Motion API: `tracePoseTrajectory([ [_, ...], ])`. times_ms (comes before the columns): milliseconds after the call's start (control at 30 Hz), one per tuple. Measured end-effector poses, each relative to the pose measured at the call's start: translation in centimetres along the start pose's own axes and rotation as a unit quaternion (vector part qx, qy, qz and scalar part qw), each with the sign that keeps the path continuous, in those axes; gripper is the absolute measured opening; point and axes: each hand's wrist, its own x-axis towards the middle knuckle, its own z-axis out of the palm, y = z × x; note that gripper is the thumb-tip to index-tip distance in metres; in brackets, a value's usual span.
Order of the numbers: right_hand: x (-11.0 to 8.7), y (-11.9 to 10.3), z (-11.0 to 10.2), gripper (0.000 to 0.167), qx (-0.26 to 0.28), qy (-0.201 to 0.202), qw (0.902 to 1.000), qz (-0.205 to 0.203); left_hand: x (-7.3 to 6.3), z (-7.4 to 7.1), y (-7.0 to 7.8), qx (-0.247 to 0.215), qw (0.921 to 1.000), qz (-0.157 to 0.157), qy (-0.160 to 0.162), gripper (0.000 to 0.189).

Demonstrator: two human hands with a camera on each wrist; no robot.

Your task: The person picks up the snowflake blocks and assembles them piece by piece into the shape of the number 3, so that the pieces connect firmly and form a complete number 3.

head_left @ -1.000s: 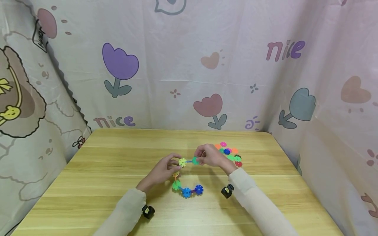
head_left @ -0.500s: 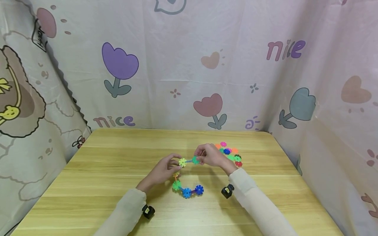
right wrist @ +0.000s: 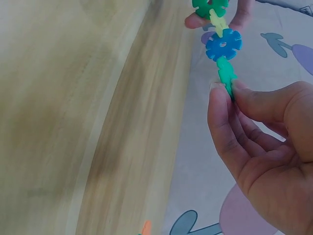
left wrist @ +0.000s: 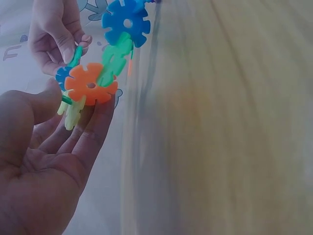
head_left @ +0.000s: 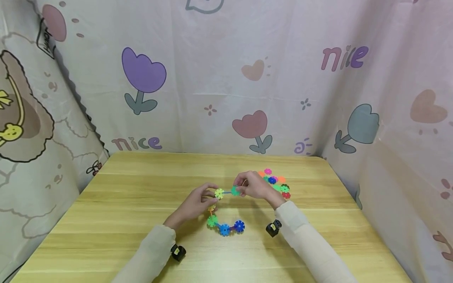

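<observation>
A curved chain of notched plastic snowflake discs hangs between my two hands over the table. My left hand (head_left: 194,202) holds it near a yellow disc (head_left: 219,193), thumb on one side and fingers on the other. An orange disc (left wrist: 78,88) lies against those fingertips in the left wrist view. My right hand (head_left: 255,184) pinches the teal-green end disc (right wrist: 226,73) by its edge, with a blue disc (right wrist: 230,46) slotted in beside it. From the left hand the chain bends toward me through a green disc (head_left: 212,221) and a light blue disc (head_left: 224,230) to a dark blue disc (head_left: 239,226).
Several loose snowflake discs lie in a cluster behind my right hand, among them a pink disc (head_left: 267,171), a red disc (head_left: 286,195) and a blue disc (head_left: 271,180). The wooden table (head_left: 141,177) ends at a printed curtain (head_left: 198,125) along the back and sides.
</observation>
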Motion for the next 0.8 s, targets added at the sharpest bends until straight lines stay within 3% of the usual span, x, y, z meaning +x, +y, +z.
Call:
tracePoseTrajectory([
  [800, 0.12, 0.14, -0.13, 0.008, -0.002, -0.011, 0.9999, 0.000, 0.02, -0.10, 0.51, -0.011, 0.9998, -0.015, -0.003, 0.036],
])
